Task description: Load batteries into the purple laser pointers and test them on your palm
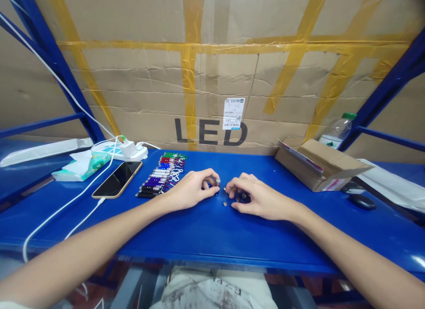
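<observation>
My left hand [194,189] is closed in a pinch above the blue table, with a small round silver button cell [218,181] at its fingertips. Across a narrow gap, my right hand [255,197] is curved low over the tabletop, its thumb and forefinger apart. One loose button cell [225,203] lies by the right thumb, and a few more small pieces show partly under the right fingers. Just left of my left hand is a row of slim penlights [156,180] in black, purple, white, blue, red and green, with cords at their ends.
A phone [117,179] on a white cable, a tissue pack [83,165] and a power strip [133,152] are at left. At right are an open cardboard box [318,165], a black mouse [362,202] and a bottle [338,129]. A large carton [149,87] stands behind the table.
</observation>
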`<action>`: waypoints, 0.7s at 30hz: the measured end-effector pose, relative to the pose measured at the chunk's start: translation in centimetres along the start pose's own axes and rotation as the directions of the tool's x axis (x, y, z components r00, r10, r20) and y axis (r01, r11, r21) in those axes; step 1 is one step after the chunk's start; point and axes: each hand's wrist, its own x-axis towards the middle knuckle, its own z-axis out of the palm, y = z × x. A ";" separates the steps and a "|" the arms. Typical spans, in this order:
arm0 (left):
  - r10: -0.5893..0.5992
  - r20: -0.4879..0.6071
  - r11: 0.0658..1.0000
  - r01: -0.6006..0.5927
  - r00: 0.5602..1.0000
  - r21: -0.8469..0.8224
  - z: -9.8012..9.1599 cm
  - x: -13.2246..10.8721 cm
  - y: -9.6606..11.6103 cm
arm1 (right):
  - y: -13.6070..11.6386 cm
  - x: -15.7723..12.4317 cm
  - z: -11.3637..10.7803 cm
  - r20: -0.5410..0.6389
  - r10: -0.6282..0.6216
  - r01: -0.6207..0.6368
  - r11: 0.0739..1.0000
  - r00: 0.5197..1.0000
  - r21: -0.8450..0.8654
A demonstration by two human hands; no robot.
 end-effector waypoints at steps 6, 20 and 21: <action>-0.032 0.012 0.998 0.031 0.999 0.057 -0.1 0.1 -0.4 | -0.4 0.5 1.4 -0.003 0.004 -0.004 0.998 1.000 0.058; -0.049 0.028 0.992 0.046 0.998 0.113 -0.2 0.2 -0.5 | 0.0 0.6 2.0 -0.087 -0.017 0.017 1.000 0.996 0.000; -0.044 0.029 0.992 0.040 0.999 0.117 -0.2 0.2 -0.5 | 0.0 0.7 1.9 -0.099 -0.015 0.015 1.000 0.995 -0.004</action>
